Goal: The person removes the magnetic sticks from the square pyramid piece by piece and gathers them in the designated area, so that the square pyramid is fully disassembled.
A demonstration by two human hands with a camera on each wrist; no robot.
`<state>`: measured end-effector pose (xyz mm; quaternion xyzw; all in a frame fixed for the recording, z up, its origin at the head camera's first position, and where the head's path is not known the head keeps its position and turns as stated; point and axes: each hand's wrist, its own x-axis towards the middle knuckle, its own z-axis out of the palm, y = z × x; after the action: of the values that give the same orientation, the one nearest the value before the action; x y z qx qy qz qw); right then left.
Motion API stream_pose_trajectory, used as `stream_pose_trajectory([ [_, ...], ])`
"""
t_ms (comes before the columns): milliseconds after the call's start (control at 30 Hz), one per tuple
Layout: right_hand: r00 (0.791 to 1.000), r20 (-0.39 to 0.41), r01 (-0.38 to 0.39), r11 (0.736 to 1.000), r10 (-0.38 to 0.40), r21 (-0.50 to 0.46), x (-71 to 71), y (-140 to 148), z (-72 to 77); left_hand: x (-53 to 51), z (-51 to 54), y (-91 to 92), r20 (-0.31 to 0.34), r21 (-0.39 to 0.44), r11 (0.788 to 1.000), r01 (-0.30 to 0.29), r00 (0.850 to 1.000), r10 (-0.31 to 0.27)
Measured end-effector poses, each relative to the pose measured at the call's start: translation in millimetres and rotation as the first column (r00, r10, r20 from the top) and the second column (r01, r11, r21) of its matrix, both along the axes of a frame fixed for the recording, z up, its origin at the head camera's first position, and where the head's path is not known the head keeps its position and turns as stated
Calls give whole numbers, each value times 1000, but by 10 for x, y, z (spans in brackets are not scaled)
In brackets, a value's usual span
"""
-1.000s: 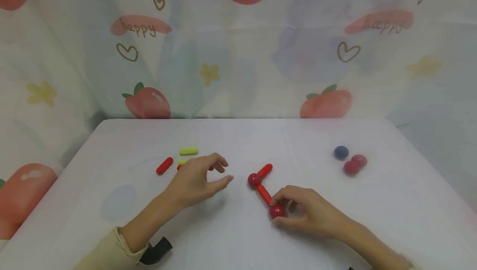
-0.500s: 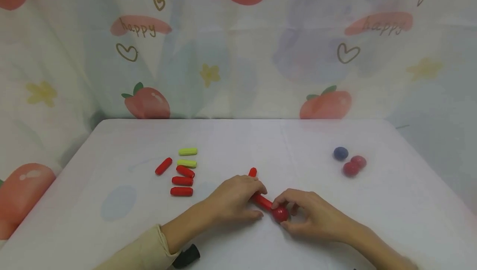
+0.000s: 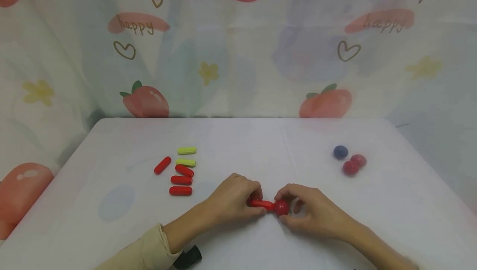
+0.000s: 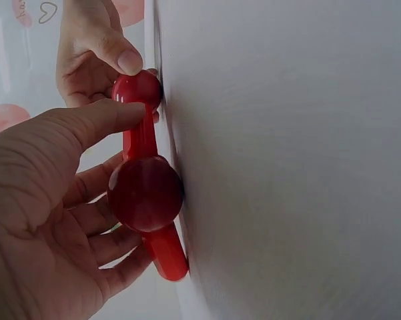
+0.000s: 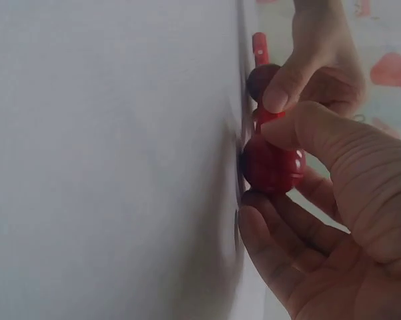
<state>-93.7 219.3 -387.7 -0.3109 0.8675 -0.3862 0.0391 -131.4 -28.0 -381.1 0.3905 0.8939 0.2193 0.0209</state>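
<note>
A chain of two red balls and two red rods lies low over the white table. My left hand (image 3: 234, 199) grips the connecting red rod (image 4: 141, 137) between thumb and fingers. My right hand (image 3: 313, 210) pinches the red ball (image 3: 281, 208) at the chain's right end. Behind the left thumb, the other red ball (image 4: 145, 193) shows in the left wrist view, with a second red rod (image 4: 168, 253) jutting past it. The left hand hides both of these in the head view. Rod and right ball meet end to end.
Left of the hands lie several loose red rods (image 3: 181, 191) and two yellow-green rods (image 3: 186, 150). A blue ball (image 3: 340, 152) and two more red balls (image 3: 350, 168) sit at the right. A printed curtain (image 3: 238, 54) hangs behind the white table (image 3: 238, 137).
My left hand has come right from above the table to grip the rod. The chain has swung from slanting to nearly level, its left end nearer me. The right hand stays at its ball.
</note>
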Motion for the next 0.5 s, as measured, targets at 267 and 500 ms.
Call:
stream_pose_trajectory([
  [267, 995, 69, 70, 998, -69, -5, 11, -50, -12, 24, -9, 15, 52, 28, 999, -33, 998, 32],
  [500, 988, 130, 86, 996, -85, -2, -1, -28, 2, 19, -18, 17, 51, 38, 999, -38, 998, 36],
])
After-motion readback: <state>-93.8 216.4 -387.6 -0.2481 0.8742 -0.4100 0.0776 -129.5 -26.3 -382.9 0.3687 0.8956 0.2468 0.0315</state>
